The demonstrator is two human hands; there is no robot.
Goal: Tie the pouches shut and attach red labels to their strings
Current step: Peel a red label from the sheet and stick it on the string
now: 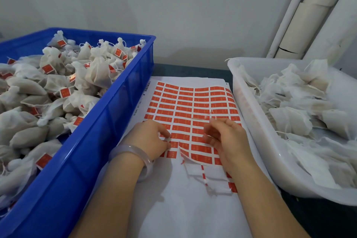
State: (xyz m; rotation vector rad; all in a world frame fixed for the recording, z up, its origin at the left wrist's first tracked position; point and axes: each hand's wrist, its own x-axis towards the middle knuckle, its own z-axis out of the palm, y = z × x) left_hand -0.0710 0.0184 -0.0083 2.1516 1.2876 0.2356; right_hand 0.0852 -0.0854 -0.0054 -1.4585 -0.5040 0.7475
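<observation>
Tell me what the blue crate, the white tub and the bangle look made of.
Blue crate: hard moulded plastic, glossy, with highlights running along its rim. White tub: thinner plastic, milky and seemingly translucent, with a duller sheen. Bangle: pale, translucent and polished, perhaps jade or glass; the look leaves it open.

A deep blue rectangular plastic crate (92, 137) fills the 9 o'clock side, its long wall running from 11 down toward 7. At 3 o'clock stands a translucent white plastic tub (249, 114), tilted slightly. A strip of dark tabletop (193, 69) shows between them at 12. Behind is a plain pale grey wall (173, 6). At 1 o'clock lean a thin white pipe (292, 9) and a thick beige pipe (311, 21), side by side. A cloudy pale bangle (127, 149) sits near 7.
</observation>
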